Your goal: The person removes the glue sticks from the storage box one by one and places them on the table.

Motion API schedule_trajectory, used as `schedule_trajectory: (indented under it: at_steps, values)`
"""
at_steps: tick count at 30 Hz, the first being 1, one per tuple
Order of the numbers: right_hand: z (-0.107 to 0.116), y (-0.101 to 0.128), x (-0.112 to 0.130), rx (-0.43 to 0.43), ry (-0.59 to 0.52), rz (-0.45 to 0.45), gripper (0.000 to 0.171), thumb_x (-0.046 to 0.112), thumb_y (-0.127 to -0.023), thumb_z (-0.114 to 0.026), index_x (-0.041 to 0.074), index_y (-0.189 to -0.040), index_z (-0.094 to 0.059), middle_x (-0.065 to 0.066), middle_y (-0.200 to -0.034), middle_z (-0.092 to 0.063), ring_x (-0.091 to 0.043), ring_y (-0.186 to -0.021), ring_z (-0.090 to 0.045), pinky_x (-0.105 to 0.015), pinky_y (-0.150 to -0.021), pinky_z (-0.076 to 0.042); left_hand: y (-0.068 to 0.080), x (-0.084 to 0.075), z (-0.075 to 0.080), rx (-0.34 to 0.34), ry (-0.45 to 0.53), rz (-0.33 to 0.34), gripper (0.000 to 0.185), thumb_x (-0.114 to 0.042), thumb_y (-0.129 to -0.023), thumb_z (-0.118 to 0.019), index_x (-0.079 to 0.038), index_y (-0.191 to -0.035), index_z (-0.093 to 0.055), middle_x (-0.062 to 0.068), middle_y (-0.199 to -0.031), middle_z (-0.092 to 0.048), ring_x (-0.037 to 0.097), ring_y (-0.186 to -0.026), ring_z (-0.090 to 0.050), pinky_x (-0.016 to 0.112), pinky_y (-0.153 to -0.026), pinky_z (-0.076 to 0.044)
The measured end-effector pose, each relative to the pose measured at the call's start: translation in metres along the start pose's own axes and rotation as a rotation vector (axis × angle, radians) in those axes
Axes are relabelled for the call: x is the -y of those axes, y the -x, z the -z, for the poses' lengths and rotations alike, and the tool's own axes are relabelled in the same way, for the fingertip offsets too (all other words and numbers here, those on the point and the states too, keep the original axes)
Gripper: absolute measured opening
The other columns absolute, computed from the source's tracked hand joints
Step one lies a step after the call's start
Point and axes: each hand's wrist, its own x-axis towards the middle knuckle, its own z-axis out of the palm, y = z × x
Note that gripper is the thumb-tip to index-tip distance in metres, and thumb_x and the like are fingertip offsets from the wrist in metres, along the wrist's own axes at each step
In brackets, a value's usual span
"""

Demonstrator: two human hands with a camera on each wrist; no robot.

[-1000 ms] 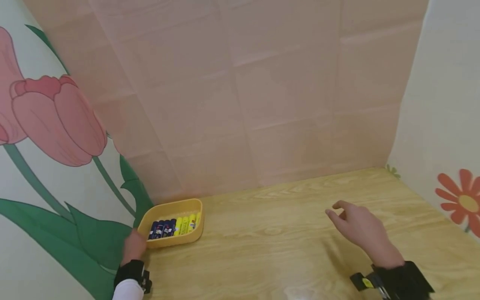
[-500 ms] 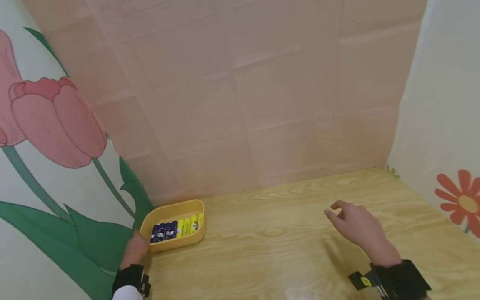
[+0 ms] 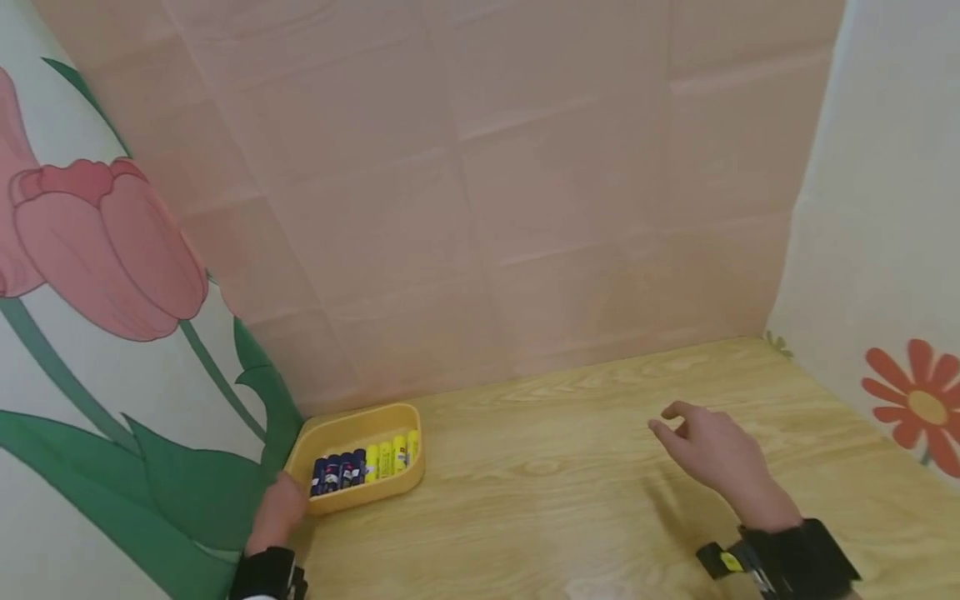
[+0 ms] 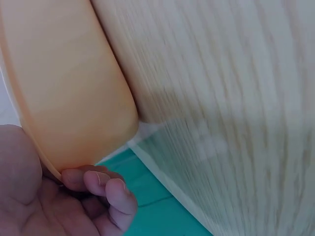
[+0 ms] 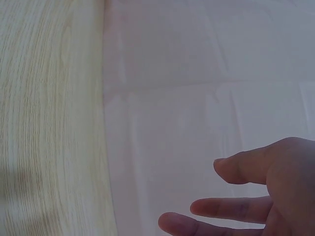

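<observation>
A yellow-orange tray [image 3: 367, 498] with rounded corners sits at the left of the wooden table. Inside it, dark blue sticks [image 3: 347, 471] and yellow sticks [image 3: 386, 458] with printed labels lie in one row, blue on the left. My left hand [image 3: 280, 504] holds the tray's near left corner. In the left wrist view the fingers [image 4: 96, 182] curl under the rim of the tray [image 4: 74, 88], with the thumb on the other side. Over the right part of the table hovers my right hand [image 3: 712, 446], holding nothing, its thumb and fingers [image 5: 231, 209] apart and relaxed.
The wooden table [image 3: 540, 500] meets a creased pink sheet [image 3: 487, 208] at the back. A wall with painted tulips [image 3: 105, 242] stands close on the left, beside the tray. On the right is a pale wall with a red flower [image 3: 926, 407].
My left hand and the tray have moved slightly right and toward me, with the sticks still in their row. The right hand has stayed nearly still. The head view has shifted slightly.
</observation>
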Motion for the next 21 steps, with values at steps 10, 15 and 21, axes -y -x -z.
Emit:
schedule_trajectory:
  at_steps: [10, 15, 21]
  values:
    - [-0.002, 0.002, -0.003, -0.001, -0.004, 0.006, 0.067, 0.055, -0.1, -0.049, -0.004, -0.129, -0.058, -0.012, -0.093, -0.073, -0.021, -0.072, -0.067, -0.039, -0.056, -0.05, 0.013, -0.027, -0.01, -0.011, -0.032, 0.017, 0.04, -0.006, -0.099, -0.035, 0.029, -0.12, -0.034, 0.026, -0.086, -0.055, 0.03, -0.073, -0.054, 0.046, -0.07, -0.049]
    - [-0.002, 0.001, -0.004, 0.014, -0.015, 0.008, 0.064, 0.053, -0.1, -0.051, -0.004, -0.128, -0.059, -0.013, -0.095, -0.073, -0.02, -0.071, -0.067, -0.039, -0.056, -0.05, 0.019, -0.038, -0.017, 0.01, -0.013, 0.062, 0.043, -0.008, -0.101, -0.034, 0.029, -0.124, -0.031, 0.027, -0.088, -0.056, 0.03, -0.073, -0.056, 0.045, -0.067, -0.05]
    - [-0.003, 0.0, -0.001, 0.028, -0.017, 0.006, 0.059, 0.047, -0.099, -0.055, -0.004, -0.127, -0.059, -0.013, -0.095, -0.073, -0.02, -0.071, -0.067, -0.039, -0.056, -0.051, 0.026, -0.051, -0.023, 0.001, -0.02, 0.054, 0.038, -0.005, -0.096, -0.039, 0.026, -0.118, -0.035, 0.026, -0.085, -0.057, 0.029, -0.073, -0.058, 0.046, -0.067, -0.052]
